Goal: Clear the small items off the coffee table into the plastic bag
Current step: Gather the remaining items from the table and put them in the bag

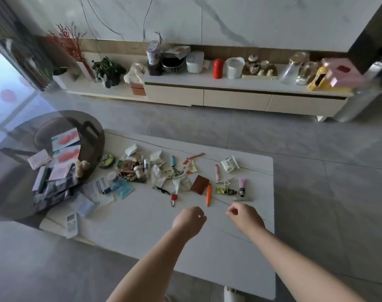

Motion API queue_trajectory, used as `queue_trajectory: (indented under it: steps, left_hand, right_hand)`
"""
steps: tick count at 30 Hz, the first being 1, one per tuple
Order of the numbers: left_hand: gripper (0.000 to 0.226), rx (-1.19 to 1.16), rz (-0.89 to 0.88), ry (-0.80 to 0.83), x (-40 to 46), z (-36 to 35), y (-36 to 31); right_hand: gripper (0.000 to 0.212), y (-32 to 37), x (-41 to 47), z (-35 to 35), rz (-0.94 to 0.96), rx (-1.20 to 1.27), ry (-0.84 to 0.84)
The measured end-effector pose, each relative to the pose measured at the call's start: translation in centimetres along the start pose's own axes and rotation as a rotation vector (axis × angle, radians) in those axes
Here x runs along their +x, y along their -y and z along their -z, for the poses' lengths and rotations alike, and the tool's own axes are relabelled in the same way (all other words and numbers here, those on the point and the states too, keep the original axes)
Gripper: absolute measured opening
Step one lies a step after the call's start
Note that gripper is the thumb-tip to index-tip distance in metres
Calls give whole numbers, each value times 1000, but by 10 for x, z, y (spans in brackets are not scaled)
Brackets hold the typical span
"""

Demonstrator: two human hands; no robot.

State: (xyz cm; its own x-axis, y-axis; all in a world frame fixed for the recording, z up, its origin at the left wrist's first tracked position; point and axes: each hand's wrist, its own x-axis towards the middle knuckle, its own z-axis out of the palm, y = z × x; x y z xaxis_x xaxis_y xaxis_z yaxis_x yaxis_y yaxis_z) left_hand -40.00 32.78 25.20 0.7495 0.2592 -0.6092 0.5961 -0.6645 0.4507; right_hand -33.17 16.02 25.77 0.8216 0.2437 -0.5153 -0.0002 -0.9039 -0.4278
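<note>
Several small items are scattered across the white coffee table [142, 227]: an orange pen [208, 194], a brown wallet [199, 184], a pink tube [242, 185], a red key fob [174, 197], a teal lighter [172, 160], a round green tin [106, 160], and sachets and wrappers. My left hand [190, 221] hovers over the table's near middle, fingers loosely curled and holding nothing. My right hand [244, 216] hovers just short of the pen and the tube, also loosely curled and holding nothing. A crumpled grey plastic bag [52, 195] lies at the left.
A dark round side table [15, 171] at the left overlaps the coffee table and carries packets and boxes. A white remote [71, 222] lies near the coffee table's front left corner. A low TV cabinet [235, 99] with jars and plants lines the far wall. Grey tile floor surrounds the table.
</note>
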Motion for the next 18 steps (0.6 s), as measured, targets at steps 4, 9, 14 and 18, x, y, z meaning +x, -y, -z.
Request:
queue_trajectory:
  steps: [4, 9, 14, 18]
  left_hand:
    - [31, -66, 35, 21, 28, -34, -44]
    - [32, -105, 62, 42, 62, -65, -75]
    - [32, -96, 125, 46, 113, -89, -73]
    - [32, -81, 152, 21, 162, -116, -56]
  right_hand:
    - [16, -44, 39, 21, -37, 43, 28]
    - [9, -82, 87, 33, -83, 96, 22]
    - [14, -114, 137, 18, -97, 91, 42]
    - [26, -140, 178, -15, -90, 111, 65]
